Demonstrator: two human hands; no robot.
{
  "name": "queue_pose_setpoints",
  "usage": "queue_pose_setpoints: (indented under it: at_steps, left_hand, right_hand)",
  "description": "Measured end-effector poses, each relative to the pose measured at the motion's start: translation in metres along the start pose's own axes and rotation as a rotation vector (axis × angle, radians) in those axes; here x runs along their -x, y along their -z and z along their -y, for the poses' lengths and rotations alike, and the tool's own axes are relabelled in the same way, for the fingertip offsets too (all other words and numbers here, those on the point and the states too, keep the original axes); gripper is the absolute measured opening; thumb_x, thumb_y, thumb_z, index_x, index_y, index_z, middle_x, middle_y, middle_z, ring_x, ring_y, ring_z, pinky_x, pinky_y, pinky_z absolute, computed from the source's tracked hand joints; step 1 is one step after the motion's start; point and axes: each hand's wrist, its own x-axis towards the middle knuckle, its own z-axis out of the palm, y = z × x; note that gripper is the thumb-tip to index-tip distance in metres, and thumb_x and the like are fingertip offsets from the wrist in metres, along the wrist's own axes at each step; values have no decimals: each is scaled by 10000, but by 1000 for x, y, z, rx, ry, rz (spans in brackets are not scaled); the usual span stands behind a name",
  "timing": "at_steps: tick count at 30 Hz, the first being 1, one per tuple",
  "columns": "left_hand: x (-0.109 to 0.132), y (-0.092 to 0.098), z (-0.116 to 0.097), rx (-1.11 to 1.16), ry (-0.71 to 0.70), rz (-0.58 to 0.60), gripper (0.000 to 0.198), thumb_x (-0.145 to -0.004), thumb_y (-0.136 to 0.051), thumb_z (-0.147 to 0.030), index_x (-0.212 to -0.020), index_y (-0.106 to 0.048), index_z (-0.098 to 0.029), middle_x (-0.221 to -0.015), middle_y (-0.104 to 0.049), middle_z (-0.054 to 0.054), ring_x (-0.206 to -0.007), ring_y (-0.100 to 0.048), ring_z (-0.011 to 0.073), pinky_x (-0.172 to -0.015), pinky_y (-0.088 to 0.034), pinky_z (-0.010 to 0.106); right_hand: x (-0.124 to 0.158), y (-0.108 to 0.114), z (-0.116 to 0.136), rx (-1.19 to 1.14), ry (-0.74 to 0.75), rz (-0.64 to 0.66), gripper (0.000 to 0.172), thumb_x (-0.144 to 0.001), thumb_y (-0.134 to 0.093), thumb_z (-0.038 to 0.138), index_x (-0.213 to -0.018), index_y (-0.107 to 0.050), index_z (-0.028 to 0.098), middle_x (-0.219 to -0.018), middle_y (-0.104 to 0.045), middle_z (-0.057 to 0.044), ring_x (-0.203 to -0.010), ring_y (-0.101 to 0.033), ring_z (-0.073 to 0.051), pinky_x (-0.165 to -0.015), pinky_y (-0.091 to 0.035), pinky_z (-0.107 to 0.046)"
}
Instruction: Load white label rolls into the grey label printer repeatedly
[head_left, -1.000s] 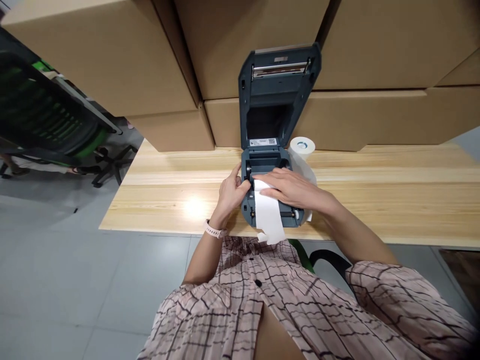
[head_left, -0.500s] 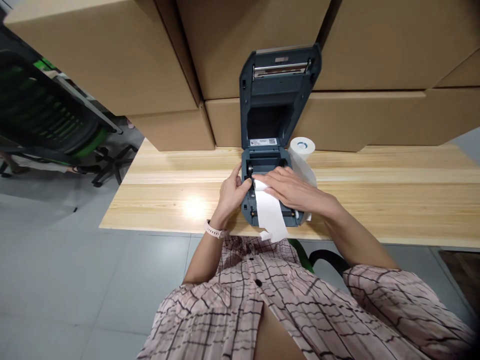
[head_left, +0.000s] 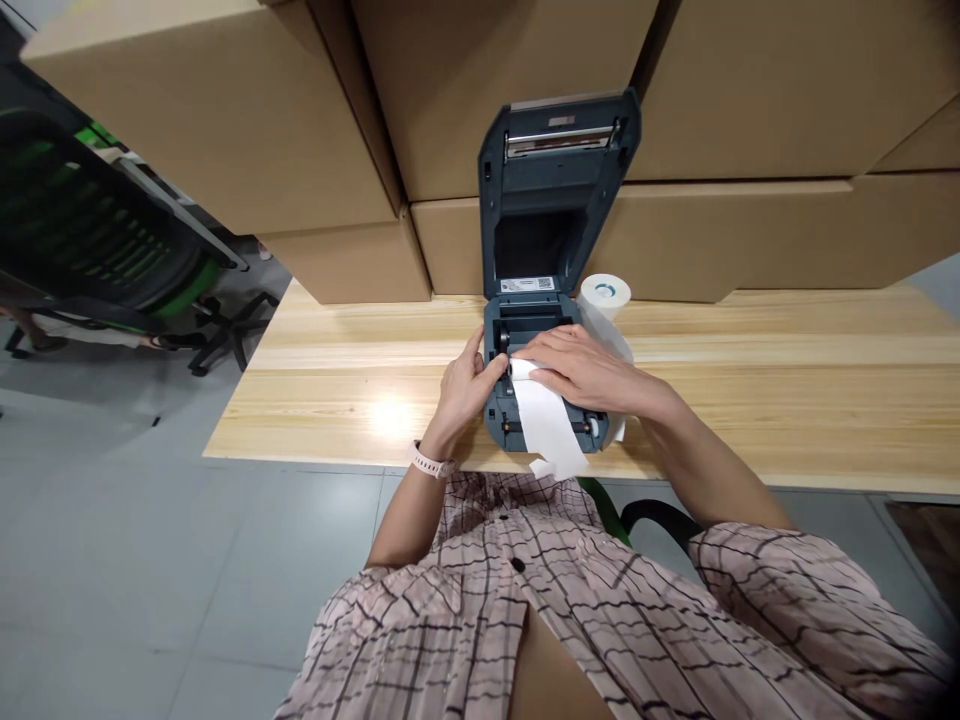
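A dark grey label printer (head_left: 556, 205) stands on the wooden table (head_left: 750, 390) with its lid raised. A white paper strip (head_left: 547, 428) runs out of its bay and hangs over the front edge. My right hand (head_left: 581, 368) lies across the bay, fingers pressed together on the top of the strip. My left hand (head_left: 465, 385) grips the printer's left side, thumb at the small black roller holder. A white paper roll (head_left: 604, 293) stands just right of the printer.
Large cardboard boxes (head_left: 247, 130) are stacked along the back of the table and overhang it. A black and green office chair (head_left: 90, 240) stands on the grey tiled floor at the left. My checked shirt fills the bottom of the view.
My right hand has slid slightly back into the printer bay, and the hanging paper strip has shifted a little to the right and shortened. My left hand stays on the printer's left side.
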Motion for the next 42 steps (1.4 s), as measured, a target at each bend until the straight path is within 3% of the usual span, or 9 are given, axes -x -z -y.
queue_pose_setpoints:
  at_steps: [11,17,25,31,39,42]
  left_hand:
    - [3,0,1,12,-1,-13,701,-1017,-688,-505,-1638,-536,-218,-712,-532,-44,-709,-542,175,-682,-359,293]
    - [3,0,2,15,1,-13,712,-1017,-681,-502,-1644,-528,-200,-718,-542,-36,-719,-545,181,-679,-358,298]
    - [2,-1,6,33,-15,-17,699,-1012,-685,-496,-1639,-539,-222,-712,-534,-38,-715,-549,184,-682,-366,299]
    - [1,-2,8,46,-17,-16,712,-1014,-681,-485,-1652,-524,-211,-706,-520,-46,-705,-536,178,-680,-364,296]
    - [4,1,5,42,-6,-18,693,-1020,-674,-485,-1641,-535,-211,-724,-525,-38,-716,-543,178,-691,-391,307]
    - [8,2,2,-66,-59,-129,653,-1010,-693,-453,-1600,-570,-199,-790,-619,2,-770,-590,200,-738,-442,335]
  right_hand:
    - [-3,3,2,76,16,4,415,-1122,-388,349,-1230,-763,208,-999,-703,-109,-998,-624,-287,-1062,-451,-497]
    - [-4,4,2,133,30,12,417,-1127,-374,338,-1204,-761,201,-990,-713,-110,-996,-638,-285,-1041,-469,-482]
    - [-3,7,-3,132,37,18,376,-1099,-424,301,-1180,-786,236,-1039,-806,-99,-1048,-676,-303,-1190,-409,-603]
    - [-2,7,-11,96,35,41,394,-1091,-441,330,-1209,-802,225,-1086,-795,-126,-1131,-712,-312,-1232,-369,-667]
    - [0,11,-23,47,70,73,469,-1144,-359,351,-1427,-726,277,-1310,-778,-121,-1304,-675,-279,-1309,-313,-665]
    - [-2,16,-27,11,92,125,466,-1141,-366,316,-1442,-720,295,-1340,-780,-106,-1321,-669,-277,-1319,-295,-672]
